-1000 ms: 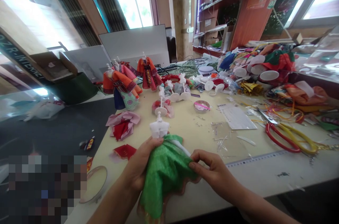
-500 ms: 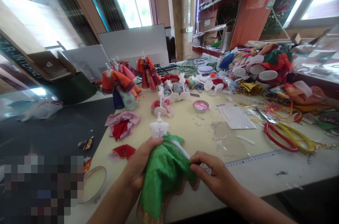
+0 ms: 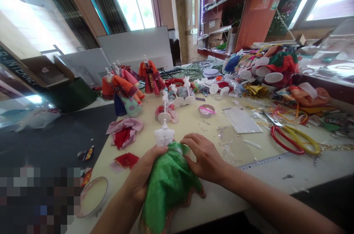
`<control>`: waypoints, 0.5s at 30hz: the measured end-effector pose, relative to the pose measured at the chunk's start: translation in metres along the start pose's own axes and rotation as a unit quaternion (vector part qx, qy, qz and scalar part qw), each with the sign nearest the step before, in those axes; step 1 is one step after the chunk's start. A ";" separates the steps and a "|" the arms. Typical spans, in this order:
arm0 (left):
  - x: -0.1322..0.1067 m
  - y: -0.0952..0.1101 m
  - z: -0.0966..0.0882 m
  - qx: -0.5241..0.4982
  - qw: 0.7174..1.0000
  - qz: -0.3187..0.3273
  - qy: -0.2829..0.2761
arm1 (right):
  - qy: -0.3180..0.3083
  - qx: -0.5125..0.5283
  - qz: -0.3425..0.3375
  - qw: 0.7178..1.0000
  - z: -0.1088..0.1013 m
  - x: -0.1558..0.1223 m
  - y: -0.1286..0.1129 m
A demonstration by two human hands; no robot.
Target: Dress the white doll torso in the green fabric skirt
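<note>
L hand [image 3: 143, 175] clamped on green glitter skirt [image 3: 168, 186] below white doll torso [image 3: 164, 137]; R hand [image 3: 203, 156] open, pressing cloth flat. Firm L hold steadies fabric. Scissors [image 3: 293, 140] 2 o'clock on counter [image 3: 221, 204].

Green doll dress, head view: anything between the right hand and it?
Nothing visible. The right hand rests on the green dress with no object between them, and the left hand grips the dress just below the white bust form.

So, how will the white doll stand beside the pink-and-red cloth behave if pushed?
The white doll stand probably tips easily: thin post, small round base. It looks like light, stiff plastic, so it likely will not bend.
</note>
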State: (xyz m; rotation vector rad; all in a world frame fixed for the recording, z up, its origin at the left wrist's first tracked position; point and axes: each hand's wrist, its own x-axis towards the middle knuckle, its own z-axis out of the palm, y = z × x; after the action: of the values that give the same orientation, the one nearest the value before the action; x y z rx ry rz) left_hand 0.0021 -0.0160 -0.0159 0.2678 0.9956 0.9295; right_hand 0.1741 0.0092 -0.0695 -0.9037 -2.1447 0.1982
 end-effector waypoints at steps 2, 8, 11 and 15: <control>0.000 0.000 0.001 0.003 1.000 0.003 0.005 | 0.019 -0.010 -0.011 1.000 0.001 0.004 -0.001; -0.001 0.001 0.000 0.021 1.000 0.015 0.016 | 0.076 -0.021 -0.011 0.997 0.003 0.005 0.002; -0.001 0.001 0.000 0.026 0.999 0.012 0.015 | 0.092 -0.021 -0.020 0.995 0.002 0.003 0.002; 0.000 0.000 0.000 0.024 0.999 0.016 0.015 | 0.087 -0.015 -0.025 0.996 0.003 0.003 0.001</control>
State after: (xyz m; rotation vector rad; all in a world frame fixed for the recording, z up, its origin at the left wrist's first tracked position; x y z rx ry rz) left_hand 0.0021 -0.0156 -0.0155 0.3115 1.0436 0.9423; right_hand 0.1713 0.0126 -0.0702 -0.8501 -2.0108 0.0599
